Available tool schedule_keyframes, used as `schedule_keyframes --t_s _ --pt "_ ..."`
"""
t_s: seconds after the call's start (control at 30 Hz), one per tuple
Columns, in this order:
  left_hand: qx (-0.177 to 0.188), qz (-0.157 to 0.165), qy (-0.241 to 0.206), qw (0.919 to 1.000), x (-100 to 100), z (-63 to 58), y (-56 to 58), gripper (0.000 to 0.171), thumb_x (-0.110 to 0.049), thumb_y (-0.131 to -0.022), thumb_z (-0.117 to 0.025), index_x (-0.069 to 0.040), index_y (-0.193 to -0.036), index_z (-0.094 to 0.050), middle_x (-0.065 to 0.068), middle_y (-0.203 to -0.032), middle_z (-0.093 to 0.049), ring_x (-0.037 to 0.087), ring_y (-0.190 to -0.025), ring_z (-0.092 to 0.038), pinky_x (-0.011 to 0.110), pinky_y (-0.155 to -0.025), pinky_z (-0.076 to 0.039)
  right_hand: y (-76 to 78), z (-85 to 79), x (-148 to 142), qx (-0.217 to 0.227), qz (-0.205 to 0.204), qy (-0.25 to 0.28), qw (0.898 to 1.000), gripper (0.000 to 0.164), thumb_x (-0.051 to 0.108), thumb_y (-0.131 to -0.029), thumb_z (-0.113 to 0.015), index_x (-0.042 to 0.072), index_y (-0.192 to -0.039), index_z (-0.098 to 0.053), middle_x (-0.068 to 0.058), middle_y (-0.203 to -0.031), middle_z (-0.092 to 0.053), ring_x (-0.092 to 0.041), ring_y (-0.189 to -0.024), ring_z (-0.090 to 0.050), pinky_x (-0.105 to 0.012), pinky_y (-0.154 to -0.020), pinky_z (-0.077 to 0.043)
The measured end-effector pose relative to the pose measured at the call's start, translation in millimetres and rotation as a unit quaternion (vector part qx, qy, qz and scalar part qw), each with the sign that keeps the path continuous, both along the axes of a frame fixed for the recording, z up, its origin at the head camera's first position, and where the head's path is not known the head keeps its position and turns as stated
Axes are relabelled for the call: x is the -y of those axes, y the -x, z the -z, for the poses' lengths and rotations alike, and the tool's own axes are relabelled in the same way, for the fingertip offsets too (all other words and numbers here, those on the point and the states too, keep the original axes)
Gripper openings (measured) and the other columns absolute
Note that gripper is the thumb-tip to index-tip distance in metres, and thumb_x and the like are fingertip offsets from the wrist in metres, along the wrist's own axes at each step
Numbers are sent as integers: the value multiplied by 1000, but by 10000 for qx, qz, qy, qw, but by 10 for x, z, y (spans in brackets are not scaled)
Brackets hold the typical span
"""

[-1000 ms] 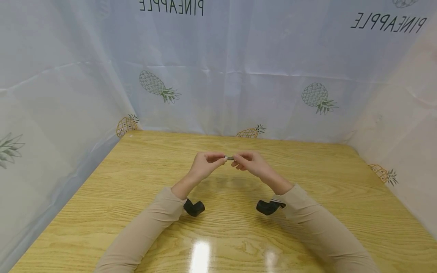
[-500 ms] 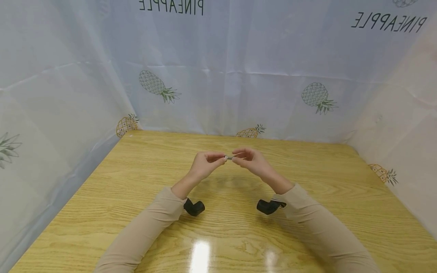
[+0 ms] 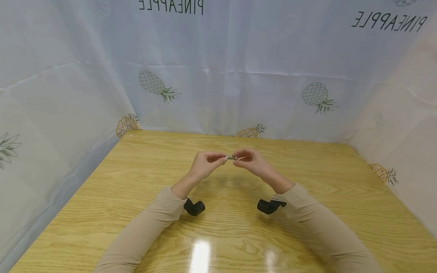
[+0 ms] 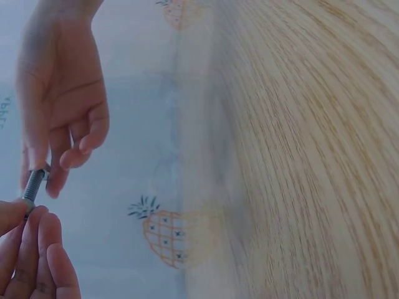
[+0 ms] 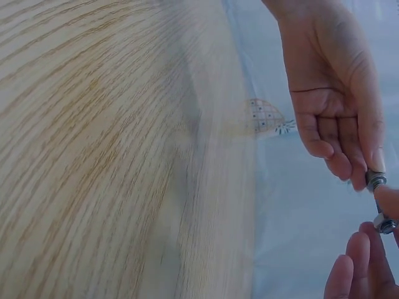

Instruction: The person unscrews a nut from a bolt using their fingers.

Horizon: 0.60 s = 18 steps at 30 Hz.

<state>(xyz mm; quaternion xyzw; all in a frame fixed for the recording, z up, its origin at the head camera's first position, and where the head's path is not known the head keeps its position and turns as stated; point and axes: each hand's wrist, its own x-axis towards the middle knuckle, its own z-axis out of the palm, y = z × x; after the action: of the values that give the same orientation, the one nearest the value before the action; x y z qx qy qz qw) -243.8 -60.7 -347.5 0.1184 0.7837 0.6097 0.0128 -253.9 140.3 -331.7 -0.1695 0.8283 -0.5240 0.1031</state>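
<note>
A small metal bolt lies roughly level between the two hands, above the table. My left hand pinches its head end between thumb and fingers; a washer-like ring shows there in the right wrist view. On the bolt's other end sits a nut. The thumb and fingertips of my right hand are around this nut, the thumb on one side and the fingers on the other. Threads show along the shank in the left wrist view. Part of the bolt's head is hidden by the left fingers.
Beneath the hands spreads a wood-grain table. A pale curtain printed with pineapples encloses its back and sides. Black curved pieces stick out from the left cuff and the right cuff.
My right fingers have shifted and spread around the bolt's end, so the nut and more of the shank show between the hands. The left hand has stayed in place.
</note>
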Motion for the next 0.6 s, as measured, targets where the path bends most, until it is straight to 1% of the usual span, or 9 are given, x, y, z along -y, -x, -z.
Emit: schedule_keyframes --t_s 0.07,0.17,0.27,0.33,0.43,0.5,0.57,0.6 --pt "10 3 -25 10000 3 -2 2 30 -20 -88 -66 -4 -113 -68 16 -112 -68 25 -101 -67 35 -88 -54 2 -5 5 70 -3 16 10000 37 24 -90 -63 9 -123 -56 -15 -123 -57 -33 -111 -56 -52 -97 -45" --pt "1 -33 16 10000 4 2 8 28 -20 -88 -66 -6 -112 -69 15 -111 -69 24 -100 -67 35 -88 -54 9 -11 7 130 -25 -117 9998 42 34 -93 -57 11 -127 -54 -16 -121 -61 -37 -110 -56 -49 -96 -47" --pt "-49 -70 72 9999 4 19 14 27 -21 -88 -66 -6 -111 -69 14 -111 -69 24 -100 -67 37 -87 -54 15 -11 4 209 -80 -246 9994 45 38 -96 -49 6 -127 -56 -18 -114 -65 -39 -108 -58 -46 -94 -49" --pt "-60 -94 91 9999 4 26 17 27 -21 -88 -66 -6 -111 -70 13 -111 -69 24 -100 -67 37 -87 -54 17 -14 4 232 -89 -293 9993 44 37 -98 -47 4 -125 -57 -18 -111 -66 -37 -106 -59 -43 -93 -50" --pt "-32 -72 111 9999 -3 -92 -82 28 -17 -89 -64 -1 -112 -68 17 -112 -68 26 -101 -67 37 -88 -54 4 -19 7 137 -50 -252 9996 36 28 -97 -51 3 -122 -59 -19 -114 -64 -36 -108 -58 -46 -95 -48" --pt "43 -49 110 9999 0 -112 -91 29 -15 -89 -63 0 -114 -66 18 -113 -67 28 -102 -66 37 -88 -54 -9 -24 12 45 5 -202 9998 33 24 -95 -55 4 -121 -59 -18 -119 -61 -33 -109 -58 -48 -96 -47" --pt "73 -17 101 9999 3 -120 -92 30 -14 -90 -63 2 -115 -65 20 -114 -66 30 -103 -65 37 -88 -54 -19 -21 14 -29 11 -123 9999 34 20 -93 -59 4 -122 -57 -18 -123 -58 -32 -110 -57 -50 -96 -45" --pt "91 -15 76 9999 5 -79 -54 31 -15 -89 -63 1 -115 -65 19 -115 -66 30 -104 -65 37 -89 -53 -22 -20 15 -46 18 -111 9999 35 19 -92 -61 4 -123 -56 -18 -125 -56 -31 -110 -57 -51 -96 -45"
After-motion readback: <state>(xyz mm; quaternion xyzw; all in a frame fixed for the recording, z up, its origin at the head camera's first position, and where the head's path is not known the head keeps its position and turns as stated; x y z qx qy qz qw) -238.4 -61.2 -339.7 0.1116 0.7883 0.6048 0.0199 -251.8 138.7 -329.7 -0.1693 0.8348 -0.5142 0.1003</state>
